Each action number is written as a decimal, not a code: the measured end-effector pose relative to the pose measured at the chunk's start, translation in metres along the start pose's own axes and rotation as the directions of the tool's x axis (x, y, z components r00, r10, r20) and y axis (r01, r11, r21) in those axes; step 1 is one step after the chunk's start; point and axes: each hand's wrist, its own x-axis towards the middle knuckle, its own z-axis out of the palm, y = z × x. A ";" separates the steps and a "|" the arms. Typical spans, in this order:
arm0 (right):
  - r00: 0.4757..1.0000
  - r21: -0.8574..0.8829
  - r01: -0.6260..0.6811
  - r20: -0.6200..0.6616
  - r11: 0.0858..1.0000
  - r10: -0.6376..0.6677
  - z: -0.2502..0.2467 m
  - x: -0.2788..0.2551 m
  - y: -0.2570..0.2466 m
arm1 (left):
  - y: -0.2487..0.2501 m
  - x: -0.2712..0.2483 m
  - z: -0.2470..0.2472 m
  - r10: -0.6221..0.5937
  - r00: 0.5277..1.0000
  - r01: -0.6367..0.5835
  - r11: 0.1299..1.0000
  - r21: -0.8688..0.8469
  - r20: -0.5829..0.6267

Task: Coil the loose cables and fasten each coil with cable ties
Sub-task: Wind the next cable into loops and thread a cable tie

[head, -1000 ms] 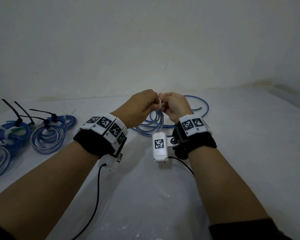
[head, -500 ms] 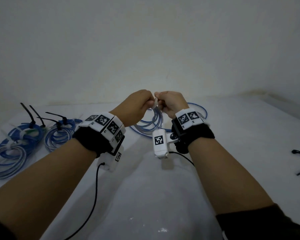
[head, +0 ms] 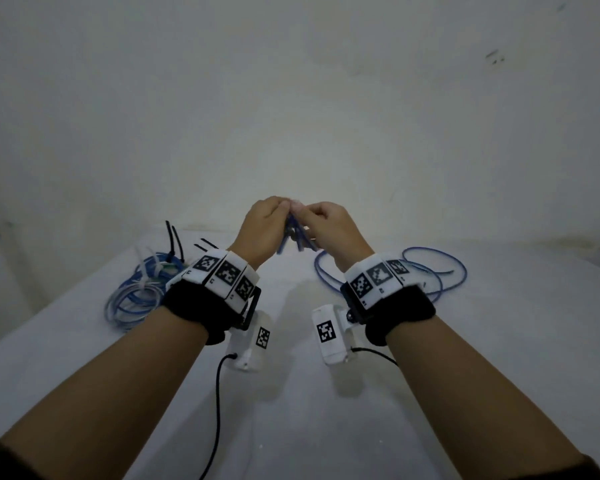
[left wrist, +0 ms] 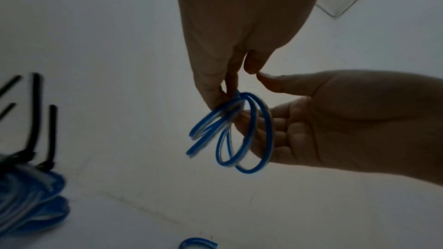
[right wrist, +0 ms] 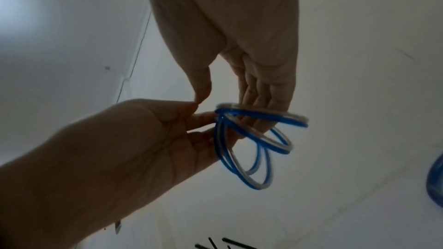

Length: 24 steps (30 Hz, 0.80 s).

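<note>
Both hands are raised above the white table surface (head: 326, 393). Between them hangs a small coil of blue-and-white flat cable (left wrist: 230, 133), clear of the table and fanned into several separate loops.

The left hand (head: 262, 230) pinches the top of the coil where the loops meet, fingers curled onto the bundle. The right hand (head: 329, 230) has its thumb tip against the left fingertips, and its other fingers, only slightly bent, pass behind or through the loops; whether they actually grip the cable cannot be settled from the wrist views, which are dim and backlit. No cable tie is discernible on this coil.

Risks, as judged from this arrangement:
- The coil is held at a single pinch point. Any slackening there would likely let the springy loops open and fall.
- The loops are splayed, not stacked. A tie applied now could catch only some turns.
- Fingers threaded through the loops could drag turns out on withdrawal.

Finished blue cable coils with black tie tails (head: 142, 289) lie at the left of the table, well apart; a loose blue cable (head: 430, 271) lies on the table to the right.
</note>
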 end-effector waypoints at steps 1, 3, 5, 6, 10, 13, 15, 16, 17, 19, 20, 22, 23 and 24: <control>1.000 -0.014 0.000 0.008 1.000 0.001 0.006 0.001 0.001 | -0.002 -0.003 -0.007 -0.057 0.998 0.059 0.995 -0.082 0.030; 1.000 -0.025 -0.011 0.027 1.000 0.012 0.018 0.002 0.003 | -0.007 -0.008 -0.020 -0.146 0.987 0.156 0.972 -0.178 0.068; 0.998 -0.009 -0.034 0.052 0.999 0.034 0.032 0.003 0.007 | -0.014 -0.010 -0.032 -0.188 0.978 0.203 0.953 -0.223 0.088; 0.997 0.009 -0.045 0.065 0.999 0.044 0.039 0.005 0.009 | -0.016 -0.012 -0.038 -0.189 0.977 0.207 0.952 -0.224 0.098; 0.988 0.113 -0.093 0.133 0.989 0.078 0.063 0.006 0.012 | -0.037 -0.015 -0.069 0.062 0.997 -0.050 0.972 0.231 -0.045; 0.976 0.187 -0.117 0.204 0.975 0.078 0.074 0.006 0.011 | -0.051 -0.015 -0.089 0.127 0.979 -0.032 0.867 0.497 -0.159; 0.970 0.205 -0.126 0.232 0.971 0.077 0.083 0.006 0.013 | -0.060 -0.014 -0.097 -0.060 0.994 0.089 0.939 0.332 -0.096; 0.967 0.208 -0.135 0.239 0.969 0.084 0.088 0.007 0.016 | -0.064 -0.013 -0.099 -0.153 0.987 0.160 0.967 0.201 -0.052; 0.964 0.210 -0.153 0.247 0.966 0.099 0.093 0.008 0.018 | -0.069 -0.013 -0.101 -0.211 0.977 0.214 0.971 0.104 -0.041; 0.952 0.211 -0.209 0.266 0.955 0.150 0.101 0.009 0.022 | -0.076 -0.014 -0.106 -0.246 0.965 0.254 0.962 0.102 -0.087; 0.943 0.188 -0.241 0.278 0.952 0.184 0.105 0.009 0.024 | -0.081 -0.014 -0.109 -0.244 0.963 0.259 0.954 0.150 -0.111; 0.924 0.100 -0.290 0.289 0.952 0.251 0.113 0.009 0.029 | -0.089 -0.014 -0.114 -0.241 0.961 0.268 0.937 0.226 -0.139; 0.918 0.063 -0.308 0.281 0.949 0.280 0.117 0.010 0.032 | -0.094 -0.013 -0.116 -0.260 0.955 0.289 0.925 0.248 -0.144; 0.913 0.044 -0.327 0.271 0.944 0.304 0.121 0.010 0.036 | -0.097 -0.013 -0.118 -0.291 0.945 0.322 0.907 0.270 -0.148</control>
